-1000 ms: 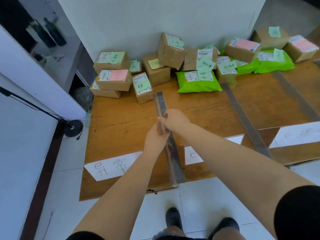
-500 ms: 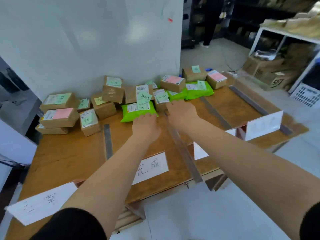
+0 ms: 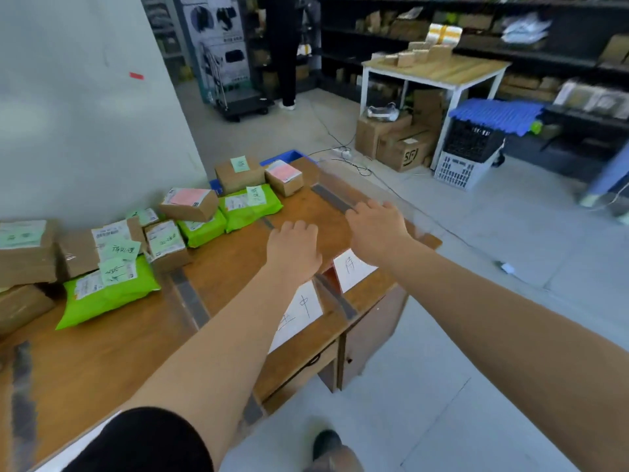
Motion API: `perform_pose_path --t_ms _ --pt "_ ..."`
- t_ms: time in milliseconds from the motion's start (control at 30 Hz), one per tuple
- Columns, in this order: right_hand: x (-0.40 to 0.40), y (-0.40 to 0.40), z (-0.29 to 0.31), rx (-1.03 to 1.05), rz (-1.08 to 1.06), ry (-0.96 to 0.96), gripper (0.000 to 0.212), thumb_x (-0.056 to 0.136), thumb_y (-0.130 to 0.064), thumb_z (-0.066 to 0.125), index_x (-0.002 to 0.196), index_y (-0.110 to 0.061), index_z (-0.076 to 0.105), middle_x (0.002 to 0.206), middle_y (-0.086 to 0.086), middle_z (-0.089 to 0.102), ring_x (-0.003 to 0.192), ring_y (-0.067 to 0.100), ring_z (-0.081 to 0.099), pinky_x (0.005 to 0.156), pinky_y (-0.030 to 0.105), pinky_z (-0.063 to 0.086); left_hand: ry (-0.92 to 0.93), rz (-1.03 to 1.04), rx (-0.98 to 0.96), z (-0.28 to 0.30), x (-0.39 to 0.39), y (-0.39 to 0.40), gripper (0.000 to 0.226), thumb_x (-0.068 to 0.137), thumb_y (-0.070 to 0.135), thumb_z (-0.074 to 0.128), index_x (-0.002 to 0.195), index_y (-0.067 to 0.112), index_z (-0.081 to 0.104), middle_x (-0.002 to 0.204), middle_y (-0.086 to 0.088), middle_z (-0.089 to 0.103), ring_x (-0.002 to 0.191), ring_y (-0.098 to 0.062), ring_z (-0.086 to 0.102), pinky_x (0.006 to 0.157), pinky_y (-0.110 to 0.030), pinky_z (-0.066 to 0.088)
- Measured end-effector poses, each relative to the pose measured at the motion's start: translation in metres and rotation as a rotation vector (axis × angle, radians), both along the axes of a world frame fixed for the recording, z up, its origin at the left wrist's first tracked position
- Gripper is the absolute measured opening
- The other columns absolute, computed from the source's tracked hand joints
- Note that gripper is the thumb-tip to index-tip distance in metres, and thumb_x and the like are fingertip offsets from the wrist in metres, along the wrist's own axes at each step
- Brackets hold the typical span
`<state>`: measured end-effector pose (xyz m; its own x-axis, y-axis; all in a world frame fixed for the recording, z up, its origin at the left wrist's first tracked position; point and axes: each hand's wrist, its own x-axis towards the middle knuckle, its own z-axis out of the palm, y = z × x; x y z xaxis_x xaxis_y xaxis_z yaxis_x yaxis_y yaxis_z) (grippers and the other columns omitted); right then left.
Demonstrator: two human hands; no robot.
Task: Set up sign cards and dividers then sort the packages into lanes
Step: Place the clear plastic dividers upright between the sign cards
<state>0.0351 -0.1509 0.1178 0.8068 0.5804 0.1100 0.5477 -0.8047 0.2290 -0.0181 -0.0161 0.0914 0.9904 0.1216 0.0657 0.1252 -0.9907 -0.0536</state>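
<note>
Both arms reach out over the brown worktop [image 3: 102, 362]. The left hand [image 3: 294, 248] is seen from the back with its fingers bent down toward the wood above a grey divider [image 3: 335, 301]; whether it grips the strip cannot be told from here. The right hand [image 3: 376, 229] hovers or rests with fingers spread and loosely bent, its fingertips at the near end of another grey divider [image 3: 332, 198] that runs away toward the far corner; a clear grasp cannot be seen.

Just below the right hand stands a white sign card [image 3: 352, 269] with a handwritten character, and under the left forearm lies a second sign card [image 3: 301, 310]. To the left of the left hand a third divider [image 3: 190, 301] crosses the worktop, and a blurred fourth [image 3: 22, 403] lies further left.

Beyond and left of the hands the packages are piled along the white wall [image 3: 85, 114]: green mailer bags [image 3: 102, 296], one more green bag [image 3: 250, 207] just ahead of the left hand, and brown boxes [image 3: 189, 204] carrying pink and green notes.

Right of the right hand the floor is strewn with cables; further off stand a white-framed table [image 3: 435, 71], cardboard cartons [image 3: 396, 141], a basket [image 3: 461, 165] and dark shelving [image 3: 510, 22]. A person in dark trousers [image 3: 284, 46] stands far behind.
</note>
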Motion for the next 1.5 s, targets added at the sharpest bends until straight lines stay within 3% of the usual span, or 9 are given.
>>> perform_pose_path --t_ms 167,367,567,833,933,1033,1367,1433,1500 --pt "0.068 -0.028 -0.013 -0.059 -0.053 0.035 0.029 0.086 -0.021 0.054 0.115 -0.018 0.054 0.109 0.003 0.058 0.099 0.022 0.053 0.082 0.033 0.041 0.013 -0.059 -0.006 -0.012 0.073 -0.028 0.044 0.093 0.035 0.045 0.133 0.017 0.041 0.13 -0.006 0.05 0.122 -0.026 0.045 0.095 -0.039 0.039" --pt "0.152 -0.05 -0.03 0.009 -0.102 0.169 0.033 0.088 -0.026 0.056 0.119 -0.02 0.05 0.084 -0.001 0.049 0.08 0.017 0.045 0.07 0.03 0.036 0.032 -0.078 -0.151 -0.035 0.162 -0.052 0.047 0.095 0.037 0.042 0.138 0.02 0.036 0.135 -0.002 0.049 0.123 -0.021 0.046 0.097 -0.035 0.041" --pt "0.22 -0.068 -0.043 0.063 -0.21 0.427 0.032 0.088 -0.018 0.049 0.119 -0.013 0.048 0.109 0.003 0.052 0.109 0.024 0.049 0.076 0.031 0.038 0.094 -0.053 -0.365 -0.054 0.22 -0.068 0.045 0.093 0.031 0.047 0.136 0.019 0.041 0.134 -0.001 0.051 0.121 -0.02 0.05 0.095 -0.032 0.043" --pt "0.293 -0.071 -0.092 0.082 -0.171 0.649 0.025 0.09 -0.015 0.046 0.113 -0.01 0.054 0.105 0.007 0.059 0.088 0.027 0.056 0.068 0.03 0.039 0.197 0.146 -0.462 -0.075 0.261 -0.089 0.047 0.092 0.029 0.049 0.137 0.017 0.042 0.135 -0.005 0.049 0.123 -0.024 0.048 0.096 -0.039 0.045" --pt "0.307 -0.071 -0.108 0.108 -0.114 0.723 0.028 0.091 -0.014 0.047 0.115 -0.008 0.057 0.109 0.01 0.06 0.095 0.029 0.059 0.072 0.031 0.044 0.21 0.241 -0.463 -0.077 0.269 -0.1 0.045 0.091 0.029 0.05 0.134 0.017 0.044 0.133 -0.007 0.051 0.122 -0.025 0.048 0.097 -0.038 0.045" --pt "0.318 -0.071 -0.114 0.146 -0.067 0.74 0.028 0.091 -0.005 0.045 0.117 -0.001 0.056 0.114 0.014 0.06 0.105 0.033 0.059 0.08 0.035 0.047 0.204 0.367 -0.504 -0.078 0.273 -0.111 0.044 0.091 0.029 0.05 0.134 0.018 0.045 0.129 -0.008 0.053 0.118 -0.026 0.051 0.095 -0.038 0.045" --pt "0.347 -0.098 -0.09 0.222 0.035 0.601 0.017 0.09 0.0 0.044 0.101 -0.003 0.056 0.092 0.012 0.055 0.08 0.027 0.049 0.065 0.029 0.038 0.048 0.632 -0.668 -0.07 0.272 -0.146 0.048 0.093 0.029 0.05 0.139 0.016 0.041 0.141 -0.004 0.046 0.128 -0.019 0.045 0.101 -0.029 0.036" --pt "0.348 -0.102 -0.078 0.265 0.051 0.584 0.01 0.091 -0.003 0.044 0.088 -0.007 0.053 0.086 0.009 0.048 0.08 0.028 0.047 0.064 0.03 0.037 0.009 0.675 -0.738 -0.065 0.276 -0.153 0.049 0.092 0.029 0.051 0.139 0.015 0.04 0.141 -0.003 0.046 0.127 -0.02 0.046 0.101 -0.03 0.037" --pt "0.348 -0.105 -0.065 0.353 0.09 0.583 0.023 0.093 -0.01 0.043 0.07 -0.01 0.04 0.078 0.006 0.045 0.077 0.027 0.044 0.063 0.03 0.035 -0.056 0.716 -0.813 -0.057 0.279 -0.159 0.049 0.092 0.028 0.051 0.138 0.014 0.04 0.141 -0.004 0.047 0.125 -0.021 0.048 0.097 -0.029 0.038"
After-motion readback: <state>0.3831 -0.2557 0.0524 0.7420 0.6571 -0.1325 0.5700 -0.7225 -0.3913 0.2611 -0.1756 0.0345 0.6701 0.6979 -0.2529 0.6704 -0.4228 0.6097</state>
